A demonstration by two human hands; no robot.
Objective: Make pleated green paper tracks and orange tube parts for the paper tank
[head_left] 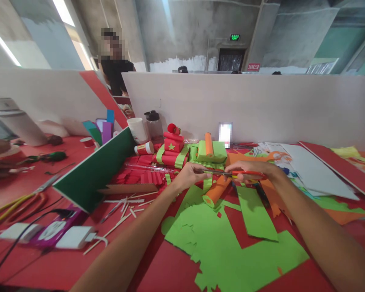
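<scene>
My right hand (243, 168) is closed around the handles of a pair of scissors (252, 175), whose blades point left. At the blade tips, the fingers of my left hand (187, 176) are pinched together; what sits between them is too small to make out. Just below the scissors lies an orange roll (215, 192) with a star shape on its end. Under both hands spreads a bright green sheet (209, 231) with jagged cut edges, and a smaller green rectangle (255, 213) rests beside it. Beyond my hands stand a red tank-like model (174, 146) and a green one with an orange tube (209, 145).
A dark green board (94, 170) leans at left, near thin sticks (124, 215) and a purple power strip (53, 229). A paper cup (136, 129), a clear bottle (153, 125) and a lit phone (225, 134) stand behind. Another person's hand (0, 148) is at far left; white sheets (313, 170) lie right.
</scene>
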